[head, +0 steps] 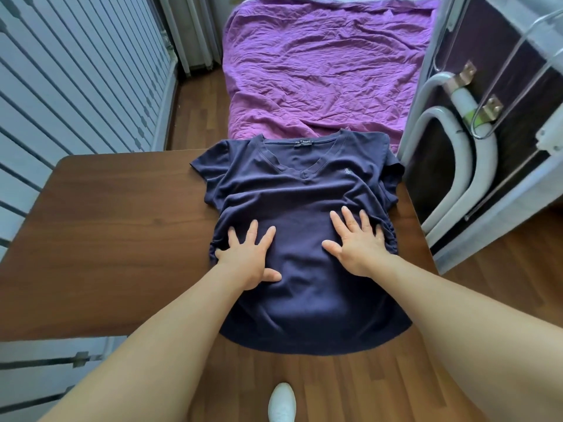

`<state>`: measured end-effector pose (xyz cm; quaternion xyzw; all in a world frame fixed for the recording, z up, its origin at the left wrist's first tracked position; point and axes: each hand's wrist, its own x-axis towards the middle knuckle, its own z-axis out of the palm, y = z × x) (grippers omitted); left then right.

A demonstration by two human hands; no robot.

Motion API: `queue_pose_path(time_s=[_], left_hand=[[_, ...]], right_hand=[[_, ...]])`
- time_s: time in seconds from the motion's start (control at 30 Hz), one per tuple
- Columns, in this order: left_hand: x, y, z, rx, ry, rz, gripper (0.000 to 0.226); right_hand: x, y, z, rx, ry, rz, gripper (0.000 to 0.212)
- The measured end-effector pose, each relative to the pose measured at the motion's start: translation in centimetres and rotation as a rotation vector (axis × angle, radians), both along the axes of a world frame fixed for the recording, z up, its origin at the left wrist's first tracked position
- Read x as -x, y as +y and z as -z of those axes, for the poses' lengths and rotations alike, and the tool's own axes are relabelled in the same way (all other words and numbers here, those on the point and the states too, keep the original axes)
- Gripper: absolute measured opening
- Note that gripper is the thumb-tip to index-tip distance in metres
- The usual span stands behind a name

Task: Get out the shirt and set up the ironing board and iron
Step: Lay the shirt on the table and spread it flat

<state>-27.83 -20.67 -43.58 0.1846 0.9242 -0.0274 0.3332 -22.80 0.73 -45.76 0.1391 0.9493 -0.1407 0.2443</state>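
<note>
Left of the left hand [246,257] there is only bare desk [106,223]. This hand lies flat on the shirt [292,184], fingers straight and spread, pressing near the gathered side seam; it grips nothing. The shirt is spread face up on the desk, under and between both hands, its collar on the far side and its hem hanging a little over the near edge. The right hand [356,245] lies the same way, flat and released, close to the other side seam. Beyond the hands is a bed [320,71] with a purple sheet. To the right of the right hand a folded ironing board [487,132] leans upright, well apart from the shirt; no iron is in view. I judge the shirt to be light, soft and limp: it should slide easily on the smooth desk and will sag if lifted at one point. It is better to pinch it at both shoulders, one in each hand.
</note>
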Motion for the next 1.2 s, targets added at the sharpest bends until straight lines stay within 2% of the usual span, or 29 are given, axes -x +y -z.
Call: queue_pose_path(time_s=[0.07,0.1,0.17,0.23,0.3,0.4,0.5,0.8,0.93,1.2], left_hand=[[0.6,0.4,-0.2,0.011,0.040,0.029,0.093],[0.9,0.7,-0.4,-0.014,0.100,0.041,0.088],[1.7,1.3,-0.9,-0.092,0.314,0.061,0.075],[2.8,1.7,-0.8,-0.108,0.499,0.092,0.077],[3.8,1.7,-0.1,-0.082,0.442,0.083,0.092],[4.6,1.4,0.9,-0.069,0.162,0.007,0.099],[4.7,1.5,1.4,-0.057,0.050,-0.026,0.100],[3.9,1.7,1.2,-0.012,0.075,-0.024,0.099],[3.1,1.0,1.0,0.053,0.107,-0.014,0.098],[-0.2,1.8,-2.6,-0.055,0.227,0.030,0.090]], right_hand=[[1.0,0.2,-0.5,-0.027,0.033,-0.012,0.069],[1.4,0.2,-0.8,-0.058,0.116,-0.012,0.064],[2.2,0.0,-1.2,-0.143,0.349,0.003,0.047],[3.1,-0.2,-1.4,-0.183,0.437,0.021,0.048],[3.8,-0.1,-1.0,-0.140,0.318,0.042,0.060],[4.5,0.5,0.0,-0.051,0.085,0.059,0.065],[4.9,1.4,0.7,-0.048,0.032,0.045,0.068],[3.6,0.3,-0.1,-0.072,0.099,0.012,0.066],[2.1,-0.1,-0.1,-0.036,0.026,-0.009,0.068],[0.6,-1.2,-4.6,0.013,0.109,-0.025,0.066]])
